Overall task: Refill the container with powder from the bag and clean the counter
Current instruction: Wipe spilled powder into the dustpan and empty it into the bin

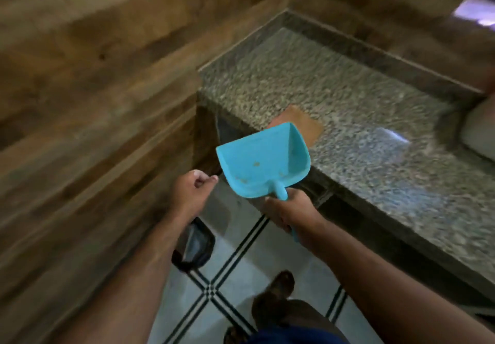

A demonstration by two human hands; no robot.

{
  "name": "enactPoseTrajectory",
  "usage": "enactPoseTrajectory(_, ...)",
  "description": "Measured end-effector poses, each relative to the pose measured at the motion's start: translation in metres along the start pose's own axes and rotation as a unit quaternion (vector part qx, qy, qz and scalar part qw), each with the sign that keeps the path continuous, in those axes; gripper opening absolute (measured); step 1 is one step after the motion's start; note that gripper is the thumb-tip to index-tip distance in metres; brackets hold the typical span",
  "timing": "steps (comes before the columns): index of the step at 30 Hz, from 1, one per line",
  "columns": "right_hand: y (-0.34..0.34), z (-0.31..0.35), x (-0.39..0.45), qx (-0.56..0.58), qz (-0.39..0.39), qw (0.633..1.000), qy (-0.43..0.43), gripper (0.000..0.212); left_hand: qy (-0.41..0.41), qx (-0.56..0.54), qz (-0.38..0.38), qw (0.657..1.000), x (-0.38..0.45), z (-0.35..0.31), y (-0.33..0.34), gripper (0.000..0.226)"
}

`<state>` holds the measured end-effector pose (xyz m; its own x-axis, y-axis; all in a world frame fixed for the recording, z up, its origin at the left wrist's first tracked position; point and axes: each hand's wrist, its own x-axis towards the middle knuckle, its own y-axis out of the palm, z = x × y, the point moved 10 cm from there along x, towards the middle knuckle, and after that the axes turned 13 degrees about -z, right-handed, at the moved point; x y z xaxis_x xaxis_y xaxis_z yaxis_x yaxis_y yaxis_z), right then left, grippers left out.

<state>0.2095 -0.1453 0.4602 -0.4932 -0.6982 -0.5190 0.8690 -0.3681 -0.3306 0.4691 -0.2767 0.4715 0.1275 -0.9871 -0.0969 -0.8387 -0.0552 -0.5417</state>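
My right hand [288,211] grips the handle of a blue plastic dustpan [261,160], held in the air at the front edge of the speckled granite counter [361,107]. A few brown specks lie inside the pan. Behind the pan's far rim a flat brown piece [300,122] lies on the counter, partly hidden by the pan. My left hand [191,190] hangs left of the pan with its fingers curled, and nothing shows in it. No bag or container is in view.
A wood-panelled wall [93,89] runs along the left and back. A dark bin with a black liner [194,244] stands on the tiled floor [235,276] below my left forearm. A pale object [479,129] sits at the counter's right edge. My foot [276,295] is on the floor.
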Motion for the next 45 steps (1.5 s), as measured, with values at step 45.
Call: enactPoseTrajectory(45, -0.393, -0.039, 0.107, 0.259, -0.361, 0.840, 0.312, 0.015, 0.250, 0.175, 0.307, 0.902, 0.087, -0.368, 0.656, 0.041)
